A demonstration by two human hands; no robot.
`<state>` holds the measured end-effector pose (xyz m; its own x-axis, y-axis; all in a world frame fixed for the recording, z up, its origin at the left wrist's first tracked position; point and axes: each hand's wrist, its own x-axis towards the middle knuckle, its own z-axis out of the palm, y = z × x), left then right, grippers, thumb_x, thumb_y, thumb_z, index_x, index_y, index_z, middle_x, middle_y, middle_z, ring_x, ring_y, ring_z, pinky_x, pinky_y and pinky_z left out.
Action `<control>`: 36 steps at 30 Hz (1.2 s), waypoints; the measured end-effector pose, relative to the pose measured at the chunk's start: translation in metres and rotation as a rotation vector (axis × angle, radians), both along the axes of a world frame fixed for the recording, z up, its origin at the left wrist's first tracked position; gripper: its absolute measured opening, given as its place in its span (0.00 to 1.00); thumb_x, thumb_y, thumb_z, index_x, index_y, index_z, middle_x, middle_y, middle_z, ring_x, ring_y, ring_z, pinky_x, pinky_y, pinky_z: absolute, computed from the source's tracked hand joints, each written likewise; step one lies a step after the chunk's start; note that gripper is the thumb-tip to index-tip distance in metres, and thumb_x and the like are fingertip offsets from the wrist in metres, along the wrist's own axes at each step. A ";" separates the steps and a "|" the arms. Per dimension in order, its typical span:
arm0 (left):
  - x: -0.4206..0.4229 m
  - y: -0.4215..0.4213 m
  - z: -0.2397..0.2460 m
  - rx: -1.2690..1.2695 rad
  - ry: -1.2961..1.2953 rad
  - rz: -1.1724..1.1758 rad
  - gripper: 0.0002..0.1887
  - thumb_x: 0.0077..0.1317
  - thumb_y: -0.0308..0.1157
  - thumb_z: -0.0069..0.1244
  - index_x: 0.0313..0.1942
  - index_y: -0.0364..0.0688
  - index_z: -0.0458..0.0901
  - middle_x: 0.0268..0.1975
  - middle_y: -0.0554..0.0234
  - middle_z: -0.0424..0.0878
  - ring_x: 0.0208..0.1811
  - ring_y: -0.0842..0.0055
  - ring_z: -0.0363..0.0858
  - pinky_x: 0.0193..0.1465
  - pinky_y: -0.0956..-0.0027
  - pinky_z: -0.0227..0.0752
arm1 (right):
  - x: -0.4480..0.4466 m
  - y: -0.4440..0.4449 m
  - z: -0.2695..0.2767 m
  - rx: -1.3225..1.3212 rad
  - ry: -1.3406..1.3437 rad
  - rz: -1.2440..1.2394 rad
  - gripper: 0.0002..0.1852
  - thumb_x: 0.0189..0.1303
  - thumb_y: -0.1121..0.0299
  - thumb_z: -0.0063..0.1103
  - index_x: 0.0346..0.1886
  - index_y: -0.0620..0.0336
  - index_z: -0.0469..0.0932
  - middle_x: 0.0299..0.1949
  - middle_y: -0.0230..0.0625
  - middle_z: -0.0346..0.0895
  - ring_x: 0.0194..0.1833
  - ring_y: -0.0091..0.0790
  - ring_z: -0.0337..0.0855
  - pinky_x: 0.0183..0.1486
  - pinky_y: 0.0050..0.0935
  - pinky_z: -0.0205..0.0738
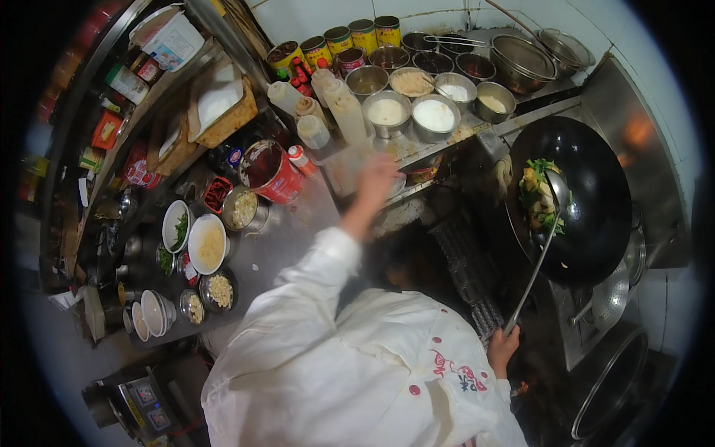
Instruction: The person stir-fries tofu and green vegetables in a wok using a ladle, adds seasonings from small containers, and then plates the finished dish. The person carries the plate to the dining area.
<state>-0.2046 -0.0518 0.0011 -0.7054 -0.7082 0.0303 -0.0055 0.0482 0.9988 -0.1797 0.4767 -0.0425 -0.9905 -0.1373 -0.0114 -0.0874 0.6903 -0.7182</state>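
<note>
My right hand [503,347] grips the long handle of a metal ladle [554,193]. The ladle's bowl rests among cooked greens and pale chunks of food [536,195] in a black wok [592,223]. My left hand [381,176] is stretched out over the near edge of the seasoning counter and is blurred by motion. Closest to it stand plastic squeeze bottles [345,112], one tall and several short. Whether its fingers hold anything is not clear. Steel bowls of white powder or granules [435,118] and pale seasoning [386,112] sit just beyond.
Open cans [363,36] and sauce bowls [433,62] line the back wall, with mesh strainers [524,58]. Leftward, a steel counter [285,246] carries a red bucket [273,173] and bowls of chopped ingredients [209,243]. A perforated skimmer [610,302] lies near the wok.
</note>
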 end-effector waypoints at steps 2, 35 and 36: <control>0.040 -0.070 0.009 -0.282 -0.094 0.351 0.12 0.70 0.28 0.48 0.51 0.35 0.77 0.38 0.59 0.87 0.33 0.78 0.84 0.35 0.74 0.76 | 0.009 -0.013 0.017 -0.077 -0.023 -0.035 0.13 0.61 0.74 0.57 0.48 0.68 0.72 0.26 0.43 0.77 0.23 0.37 0.78 0.28 0.36 0.73; -0.011 -0.282 0.116 -0.700 -1.167 0.006 0.41 0.51 0.63 0.62 0.53 0.35 0.84 0.57 0.47 0.84 0.59 0.58 0.82 0.60 0.59 0.75 | 0.053 -0.147 0.103 -0.458 -0.357 -0.228 0.04 0.64 0.76 0.56 0.37 0.63 0.70 0.19 0.29 0.68 0.14 0.22 0.68 0.16 0.23 0.62; -0.012 -0.280 0.113 -0.697 -1.198 -0.038 0.38 0.50 0.61 0.63 0.51 0.36 0.86 0.56 0.47 0.84 0.59 0.58 0.82 0.59 0.59 0.75 | 0.052 -0.147 0.103 -0.445 -0.327 -0.215 0.04 0.64 0.76 0.56 0.37 0.63 0.70 0.19 0.29 0.69 0.14 0.22 0.68 0.16 0.23 0.62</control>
<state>-0.2166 -0.3317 0.1142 -0.5701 -0.7776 -0.2652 -0.8212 0.5490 0.1557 -0.1273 0.3300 0.0606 -0.9514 0.0041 -0.3080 0.2955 0.2942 -0.9089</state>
